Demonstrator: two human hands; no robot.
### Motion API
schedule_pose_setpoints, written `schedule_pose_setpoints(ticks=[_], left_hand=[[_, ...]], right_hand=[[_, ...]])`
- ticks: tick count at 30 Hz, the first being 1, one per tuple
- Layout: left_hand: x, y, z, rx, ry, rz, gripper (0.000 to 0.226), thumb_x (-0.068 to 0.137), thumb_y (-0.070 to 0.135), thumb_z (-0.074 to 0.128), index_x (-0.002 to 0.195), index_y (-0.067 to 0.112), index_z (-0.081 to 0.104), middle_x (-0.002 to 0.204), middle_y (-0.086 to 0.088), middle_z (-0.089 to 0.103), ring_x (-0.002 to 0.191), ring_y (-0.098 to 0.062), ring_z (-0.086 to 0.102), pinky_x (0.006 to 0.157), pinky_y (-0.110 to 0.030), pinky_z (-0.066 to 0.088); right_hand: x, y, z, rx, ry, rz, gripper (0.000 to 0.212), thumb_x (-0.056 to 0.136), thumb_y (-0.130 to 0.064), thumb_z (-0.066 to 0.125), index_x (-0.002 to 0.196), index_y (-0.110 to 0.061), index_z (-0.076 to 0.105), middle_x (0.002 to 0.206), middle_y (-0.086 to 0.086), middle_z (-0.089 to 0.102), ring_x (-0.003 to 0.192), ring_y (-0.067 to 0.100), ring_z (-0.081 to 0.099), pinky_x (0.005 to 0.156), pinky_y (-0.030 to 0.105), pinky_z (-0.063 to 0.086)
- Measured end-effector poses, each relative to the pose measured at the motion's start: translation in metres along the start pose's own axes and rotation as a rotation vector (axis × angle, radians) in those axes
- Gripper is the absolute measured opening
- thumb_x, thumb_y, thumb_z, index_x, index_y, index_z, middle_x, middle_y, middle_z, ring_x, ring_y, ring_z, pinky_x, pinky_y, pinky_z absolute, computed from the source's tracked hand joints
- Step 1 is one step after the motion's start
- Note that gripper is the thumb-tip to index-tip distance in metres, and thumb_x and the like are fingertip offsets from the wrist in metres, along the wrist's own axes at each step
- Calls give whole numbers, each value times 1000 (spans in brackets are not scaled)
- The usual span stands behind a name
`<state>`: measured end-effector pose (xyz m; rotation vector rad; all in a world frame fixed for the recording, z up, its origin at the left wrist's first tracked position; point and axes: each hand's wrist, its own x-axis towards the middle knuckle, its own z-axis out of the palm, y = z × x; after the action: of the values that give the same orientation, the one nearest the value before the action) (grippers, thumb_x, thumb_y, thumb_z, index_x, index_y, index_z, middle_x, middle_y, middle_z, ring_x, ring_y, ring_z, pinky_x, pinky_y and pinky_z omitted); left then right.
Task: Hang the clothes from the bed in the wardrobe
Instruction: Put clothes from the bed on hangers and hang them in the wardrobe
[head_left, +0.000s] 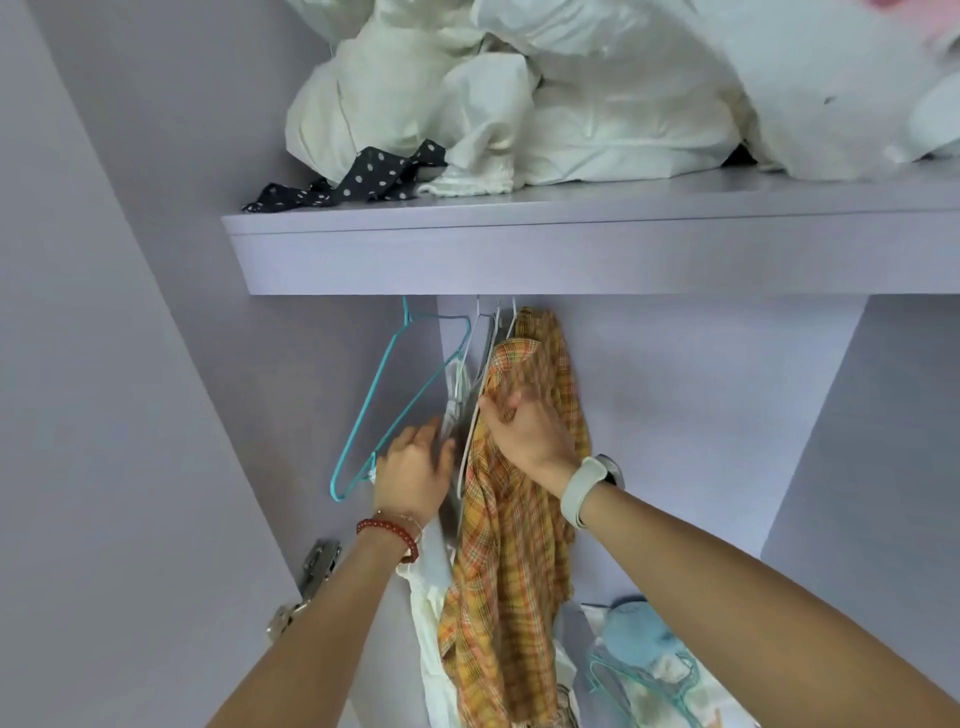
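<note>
An orange-yellow plaid shirt (519, 545) hangs on a white hanger (470, 431) under the wardrobe shelf (571, 249). My right hand (524, 431) grips the shirt's shoulder fabric near the collar. My left hand (415, 470) reaches among the white hangers to the left of the shirt; its fingers are blurred and partly hidden, touching the hangers. An empty teal hanger (384, 395) hangs further left. A white garment (431, 613) hangs below my left wrist, beside the plaid shirt.
White bundled bedding (519, 93) and a black polka-dot cloth (358, 179) lie on the shelf above. The wardrobe door with metal hinges (311, 577) stands at the left. A light blue item and teal hangers (639, 654) lie at the bottom right.
</note>
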<state>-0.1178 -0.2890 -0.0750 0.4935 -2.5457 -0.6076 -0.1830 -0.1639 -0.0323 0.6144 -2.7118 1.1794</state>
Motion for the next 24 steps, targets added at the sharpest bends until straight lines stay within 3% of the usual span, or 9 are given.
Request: schedule_pose_setpoints(ticks=[4, 7, 9, 11, 13, 19, 24], left_hand=[[6, -8, 11, -66, 1, 84, 38, 93, 25, 48, 129, 11, 51, 114, -11, 59, 104, -31, 57, 88, -40, 46], [6, -13, 15, -154, 23, 92, 35, 93, 19, 47, 127, 10, 53, 109, -14, 61, 94, -33, 61, 81, -41, 49], [5, -14, 16, -196, 37, 84, 36, 94, 19, 46, 128, 11, 52, 110, -13, 61, 92, -33, 61, 79, -41, 50], [4, -16, 17, -226, 47, 77, 36, 94, 19, 46, 128, 12, 52, 111, -12, 61, 92, -31, 61, 80, -40, 51], [4, -17, 17, -253, 45, 76, 35, 94, 19, 46, 128, 12, 53, 112, -12, 60, 93, -30, 61, 80, -39, 51], [5, -14, 11, -306, 24, 46, 35, 94, 20, 47, 127, 12, 54, 117, -12, 57, 96, -29, 60, 85, -38, 49], [-10, 8, 3, -348, 205, 84, 33, 89, 10, 51, 122, 8, 57, 119, -13, 52, 105, -32, 53, 92, -46, 43]], right_hand=[[11, -1, 14, -42, -3, 75, 34, 90, -37, 47, 107, -8, 45, 76, 6, 60, 65, 24, 58, 51, 28, 42], [11, 13, 10, -83, 85, 103, 37, 90, -20, 43, 124, -5, 38, 68, -1, 51, 61, 21, 51, 52, 27, 36], [11, 25, 1, -149, 116, 116, 36, 92, -15, 39, 126, -5, 37, 79, 4, 55, 73, 29, 53, 61, 30, 37], [13, 33, -9, -206, 118, 143, 27, 96, -18, 33, 116, -4, 45, 97, 15, 60, 87, 35, 56, 65, 32, 37], [19, 38, -16, -195, 155, 149, 25, 97, -18, 32, 100, -2, 50, 98, 19, 61, 88, 36, 55, 66, 32, 37], [16, 50, -32, -57, 413, 92, 22, 97, -19, 32, 80, -8, 41, 72, 9, 49, 67, 28, 45, 60, 32, 33], [-35, 90, -37, 11, 357, 48, 25, 95, -22, 44, 73, -11, 43, 54, -4, 41, 51, 16, 40, 54, 28, 28]])
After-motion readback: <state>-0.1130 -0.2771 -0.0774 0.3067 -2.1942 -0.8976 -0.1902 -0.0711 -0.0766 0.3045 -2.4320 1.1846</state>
